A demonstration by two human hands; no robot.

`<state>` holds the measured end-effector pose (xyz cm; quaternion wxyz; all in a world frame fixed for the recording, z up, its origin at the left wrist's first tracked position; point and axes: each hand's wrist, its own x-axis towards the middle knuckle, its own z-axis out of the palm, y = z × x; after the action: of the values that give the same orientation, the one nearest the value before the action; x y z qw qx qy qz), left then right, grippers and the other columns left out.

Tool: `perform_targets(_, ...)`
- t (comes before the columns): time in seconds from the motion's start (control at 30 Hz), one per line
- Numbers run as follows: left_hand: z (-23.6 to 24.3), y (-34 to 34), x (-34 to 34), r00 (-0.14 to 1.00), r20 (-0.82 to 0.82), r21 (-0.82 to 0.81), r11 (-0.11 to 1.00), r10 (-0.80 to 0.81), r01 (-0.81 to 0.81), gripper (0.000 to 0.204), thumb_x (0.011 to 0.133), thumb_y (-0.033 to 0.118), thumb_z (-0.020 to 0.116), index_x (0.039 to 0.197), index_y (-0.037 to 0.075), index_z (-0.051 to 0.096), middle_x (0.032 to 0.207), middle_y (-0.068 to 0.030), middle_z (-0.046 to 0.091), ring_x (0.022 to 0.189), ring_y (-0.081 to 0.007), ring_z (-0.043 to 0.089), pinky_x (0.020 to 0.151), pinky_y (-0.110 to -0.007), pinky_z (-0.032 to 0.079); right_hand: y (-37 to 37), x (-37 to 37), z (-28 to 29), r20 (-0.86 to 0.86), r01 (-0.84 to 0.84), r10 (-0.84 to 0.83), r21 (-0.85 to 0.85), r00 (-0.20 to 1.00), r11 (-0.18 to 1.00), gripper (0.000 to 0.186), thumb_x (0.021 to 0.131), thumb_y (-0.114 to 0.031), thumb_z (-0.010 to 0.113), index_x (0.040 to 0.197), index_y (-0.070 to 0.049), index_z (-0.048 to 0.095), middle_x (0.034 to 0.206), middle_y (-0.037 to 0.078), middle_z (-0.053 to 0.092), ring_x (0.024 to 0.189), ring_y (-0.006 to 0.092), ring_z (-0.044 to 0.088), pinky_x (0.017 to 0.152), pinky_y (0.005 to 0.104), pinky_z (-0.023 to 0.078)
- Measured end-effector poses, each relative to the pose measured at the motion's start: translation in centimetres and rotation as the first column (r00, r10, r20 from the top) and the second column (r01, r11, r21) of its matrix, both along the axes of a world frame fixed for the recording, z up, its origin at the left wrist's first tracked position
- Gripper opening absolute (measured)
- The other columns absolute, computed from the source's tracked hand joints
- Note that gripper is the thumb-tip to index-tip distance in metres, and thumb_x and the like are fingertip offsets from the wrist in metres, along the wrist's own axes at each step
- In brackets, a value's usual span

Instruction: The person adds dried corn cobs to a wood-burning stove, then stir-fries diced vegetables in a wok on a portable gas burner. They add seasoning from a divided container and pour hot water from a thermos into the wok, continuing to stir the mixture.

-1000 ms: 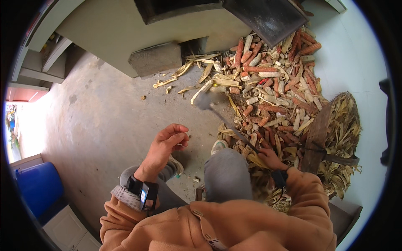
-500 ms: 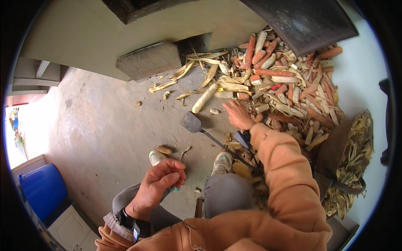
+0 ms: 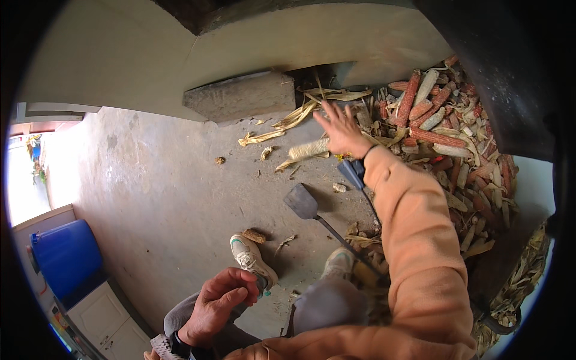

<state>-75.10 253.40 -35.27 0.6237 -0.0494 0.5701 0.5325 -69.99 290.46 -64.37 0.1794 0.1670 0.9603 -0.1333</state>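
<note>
My right hand (image 3: 345, 132) reaches forward with its fingers spread, over dry husks (image 3: 291, 120) at the left edge of a corn cob heap. Beside its palm lies a pale corn cob (image 3: 309, 149), slightly blurred; its right end meets or passes under the hand, and I cannot tell which. Over my left knee, my left hand (image 3: 219, 303) is loosely closed, with nothing visible in it. A small flat-bladed shovel (image 3: 301, 201) lies on the floor between the hands, its long handle running back toward my right foot.
Red and pale corn cobs (image 3: 432, 114) are heaped at the right. A grey slab (image 3: 240, 96) leans by a dark opening in the low wall. A dark panel (image 3: 498, 78) overhangs the heap. Farther left stand a blue bin (image 3: 66, 258) and a white cabinet (image 3: 105, 318).
My right hand has moved forward to the husks by the opening, fingers spreading. The pale cob has turned to lie more sideways. My left hand stays curled; the view has shifted.
</note>
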Motion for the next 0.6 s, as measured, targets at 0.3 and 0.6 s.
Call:
perform_targets(0.3,0.1,0.1,-0.2,0.998,0.059,-0.097,0.995,0.029,-0.023,0.020,0.094,0.006,0.053,0.113,0.000,0.057,0.091,-0.0078,0.063,0.084,-0.0161,0.056,0.081,-0.030,0.046,3.1,-1.2,-3.3,0.165,0.285,-0.269,-0.079,0.949,0.955,0.086,0.081,-0.063,0.060,0.150,-0.023,0.026,0.157,0.014,0.020,0.145,0.0378,0.013,0.114,0.0636,0.007)
perform_targets(0.6,1.1,0.6,2.3,0.999,-0.042,-0.016,1.000,-0.018,0.018,0.025,0.090,0.013,0.059,0.110,-0.001,0.057,0.088,-0.0083,0.063,0.080,-0.0146,0.058,0.076,-0.028,0.047,-8.1,24.7,-3.2,0.146,0.365,-0.356,-0.038,0.923,0.930,0.074,0.089,-0.048,0.060,0.149,-0.014,0.032,0.154,0.020,0.020,0.140,0.0434,0.020,0.109,0.0637,0.018)
